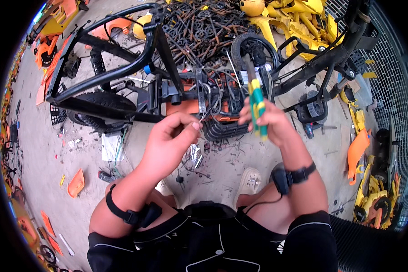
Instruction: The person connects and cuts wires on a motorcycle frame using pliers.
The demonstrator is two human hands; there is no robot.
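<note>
My left hand (pixel 168 143) is closed, thumb and forefinger pinched on a thin wire (pixel 202 117) at the near side of a black scooter frame (pixel 122 72). My right hand (pixel 276 123) grips a pair of pliers (pixel 257 97) with green and yellow handles. The jaws point up and away from me, over the right part of the frame; whether they are apart is too blurred to tell. Between my hands and beyond them lies an open bay of tangled wiring (pixel 220 93) with orange panels around it. A black slatted rack (pixel 226 130) sits at its near edge.
A wheel (pixel 106 109) lies under the frame's left end, another wheel (pixel 255 52) at the far right. Behind stands a heap of rusty metal parts (pixel 197 34), beside yellow body panels (pixel 290 22). An orange piece (pixel 76 183) and a screwdriver-like tool (pixel 308 130) lie on the floor.
</note>
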